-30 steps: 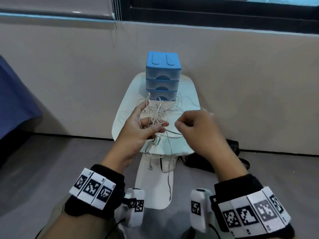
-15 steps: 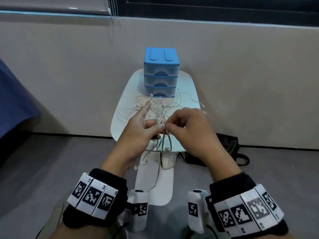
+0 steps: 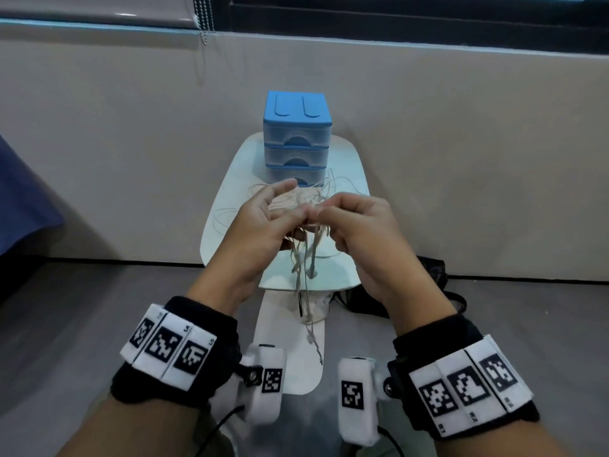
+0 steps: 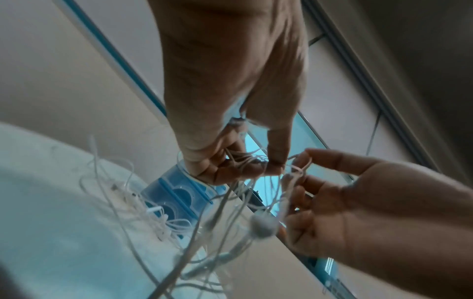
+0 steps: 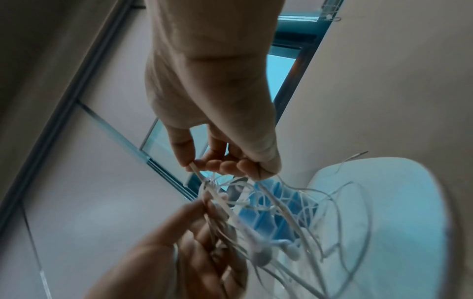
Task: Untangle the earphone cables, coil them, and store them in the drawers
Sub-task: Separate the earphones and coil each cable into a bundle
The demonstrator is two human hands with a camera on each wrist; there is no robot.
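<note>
A tangle of white earphone cables (image 3: pixel 306 201) hangs between my hands above the white table (image 3: pixel 227 206). My left hand (image 3: pixel 293 212) grips a bundle of strands, thumb pressed on them (image 4: pixel 256 164). My right hand (image 3: pixel 324 212) meets it and pinches one thin strand (image 5: pixel 194 170) at the knot. Loose ends and an earbud (image 4: pixel 263 225) dangle below, past the table's front edge (image 3: pixel 309 311). More loops lie on the table (image 5: pixel 340 202). The blue three-drawer box (image 3: pixel 296 136) stands behind the hands, all drawers closed.
The small table stands against a beige wall (image 3: pixel 461 143), with its white base (image 3: pixel 290 364) on the grey floor. A black bag (image 3: pixel 435 268) lies on the floor at the right. Blue fabric (image 3: pixel 19 199) shows at the left edge.
My right hand has moved left to meet the left hand and pinches a strand at the knot. Both hands now hold the tangle higher, closer to the drawers.
</note>
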